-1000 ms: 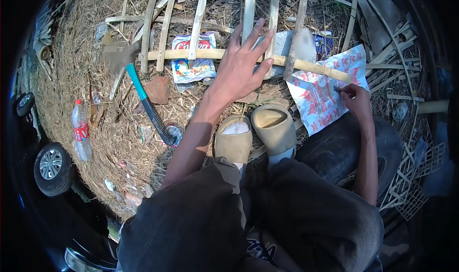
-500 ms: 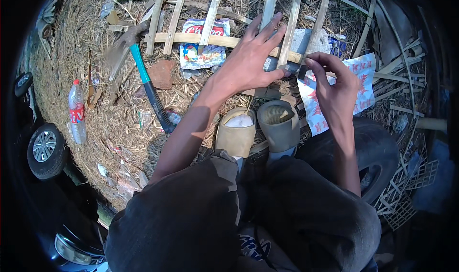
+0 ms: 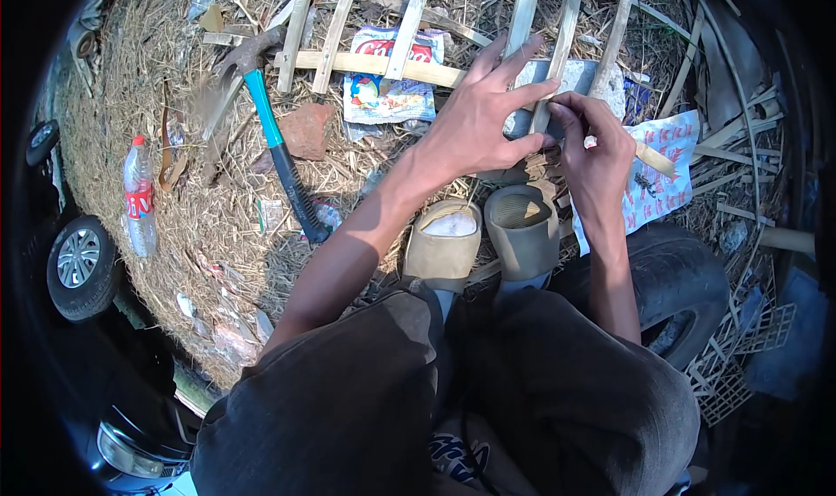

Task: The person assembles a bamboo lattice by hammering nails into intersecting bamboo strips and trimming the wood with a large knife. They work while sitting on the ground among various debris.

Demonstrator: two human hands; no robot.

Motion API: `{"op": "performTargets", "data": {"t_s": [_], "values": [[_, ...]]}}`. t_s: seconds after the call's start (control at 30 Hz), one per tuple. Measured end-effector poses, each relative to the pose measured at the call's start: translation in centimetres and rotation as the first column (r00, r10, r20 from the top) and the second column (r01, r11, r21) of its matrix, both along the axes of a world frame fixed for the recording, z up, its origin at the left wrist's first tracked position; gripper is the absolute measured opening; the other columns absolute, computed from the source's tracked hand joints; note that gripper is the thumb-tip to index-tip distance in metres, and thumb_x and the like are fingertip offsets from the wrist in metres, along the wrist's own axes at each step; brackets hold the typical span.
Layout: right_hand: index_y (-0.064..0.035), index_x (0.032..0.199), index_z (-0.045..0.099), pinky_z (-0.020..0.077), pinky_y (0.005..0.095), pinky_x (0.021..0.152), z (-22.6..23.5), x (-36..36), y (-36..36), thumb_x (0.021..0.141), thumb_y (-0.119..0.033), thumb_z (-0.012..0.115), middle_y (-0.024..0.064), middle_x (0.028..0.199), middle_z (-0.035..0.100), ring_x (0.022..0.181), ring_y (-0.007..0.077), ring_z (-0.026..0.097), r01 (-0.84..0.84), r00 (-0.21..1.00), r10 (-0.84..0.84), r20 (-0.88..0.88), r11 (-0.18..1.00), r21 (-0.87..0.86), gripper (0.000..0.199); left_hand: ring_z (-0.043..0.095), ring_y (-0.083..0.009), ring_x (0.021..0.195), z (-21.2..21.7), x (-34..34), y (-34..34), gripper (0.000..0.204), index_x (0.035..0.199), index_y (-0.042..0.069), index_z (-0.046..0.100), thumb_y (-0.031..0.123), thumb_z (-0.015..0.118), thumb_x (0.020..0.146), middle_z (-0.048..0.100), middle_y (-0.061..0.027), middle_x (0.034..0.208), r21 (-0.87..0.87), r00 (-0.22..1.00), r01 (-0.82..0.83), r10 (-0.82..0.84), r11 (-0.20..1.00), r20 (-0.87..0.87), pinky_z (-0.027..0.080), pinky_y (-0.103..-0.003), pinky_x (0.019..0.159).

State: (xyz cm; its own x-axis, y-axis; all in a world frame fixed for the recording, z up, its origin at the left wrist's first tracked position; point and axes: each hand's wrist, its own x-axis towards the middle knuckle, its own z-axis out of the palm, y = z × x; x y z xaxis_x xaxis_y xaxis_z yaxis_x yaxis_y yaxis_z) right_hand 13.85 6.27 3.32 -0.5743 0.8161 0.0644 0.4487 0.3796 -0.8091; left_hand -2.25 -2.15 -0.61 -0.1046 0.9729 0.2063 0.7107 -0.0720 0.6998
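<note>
A frame of pale bamboo slats (image 3: 570, 21) lies on the ground, several slats crossing a horizontal strip (image 3: 374, 64). My left hand (image 3: 475, 121) reaches over it, thumb and index finger on either side of one slat's lower end, the other fingers resting on slats above. Beside it, my right hand (image 3: 601, 143) pinches its thumb and index finger together at that same slat end. Whatever they hold is too small to make out. Under the joint lies a grey stone block (image 3: 614, 91). Small dark pieces, perhaps nails (image 3: 644, 182), lie on a red-printed white sheet (image 3: 675, 139).
A claw hammer (image 3: 270, 134) with teal-and-black handle lies left of the frame, by a brick piece (image 3: 305, 130). Farther left stand a plastic bottle (image 3: 139, 200) and a parked car (image 3: 83, 261). A tyre (image 3: 670, 278) sits at right, near lattice scraps (image 3: 740, 357).
My right hand has come in toward the left hand, its fingertips now at the slat end. My left index finger has moved down near that end. The whole view has shifted slightly.
</note>
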Motion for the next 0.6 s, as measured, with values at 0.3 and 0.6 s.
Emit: {"op": "performTargets", "data": {"t_s": [0.3,0.6], "values": [[0.0021,0.096,0.074,0.0542,0.0314,0.071,0.3,0.4,0.2,0.088,0.004,0.07,0.0119,0.087,0.073,0.078,0.0197,0.071,0.024,1.0,-0.025,-0.015,0.995,-0.095,0.009,0.042,-0.0446,0.14,0.0,0.2,0.3,0.018,0.097,0.013,0.082,0.017,0.079,0.081,0.06,-0.0051,0.145,-0.016,0.956,-0.097,0.098,0.995,0.277,0.037,-0.053,0.116],[0.0008,0.096,0.076,0.0539,0.0301,0.071,0.6,0.3,0.5,0.086,0.0,0.074,0.0109,0.091,0.074,0.079,0.0179,0.07,0.008,1.0,-0.009,-0.008,0.991,-0.137,0.01,0.054,-0.0473,0.124,0.3,0.4,0.5,0.018,0.095,0.008,0.082,0.013,0.078,0.078,0.069,-0.0123,0.13,-0.014,0.948,-0.147,0.145,0.989,0.285,0.049,-0.051,0.105]]}}
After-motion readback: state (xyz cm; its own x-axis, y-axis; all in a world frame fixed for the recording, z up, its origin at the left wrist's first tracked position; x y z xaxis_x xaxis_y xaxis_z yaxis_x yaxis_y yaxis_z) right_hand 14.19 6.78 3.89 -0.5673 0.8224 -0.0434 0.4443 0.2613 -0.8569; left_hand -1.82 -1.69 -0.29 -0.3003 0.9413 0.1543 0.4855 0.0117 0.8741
